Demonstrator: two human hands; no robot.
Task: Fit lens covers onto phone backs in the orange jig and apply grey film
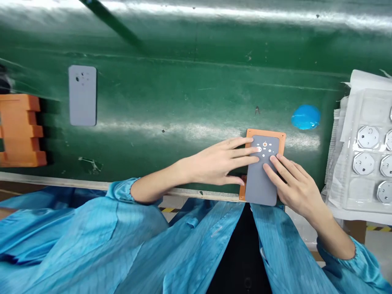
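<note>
In front of me a grey phone back cover [260, 183] with several small holes near its top lies over an orange fixture plate [281, 141]. Stretched out from the left, my left hand [217, 161] has its fingers spread, and the fingertips rest on the cover's upper left part. My right hand [295, 183] lies over the cover's right edge, fingers extended and fingertips on its surface. Neither hand grips anything. A second grey phone back cover [82, 98] lies flat on the green table, far to the left.
The green table [183, 98] bears a round blue object [306, 117] beyond my right hand. At the right stands a clear plastic tray [357, 192] with several round white parts [368, 136]. An orange notched block [23, 130] sits at the left edge.
</note>
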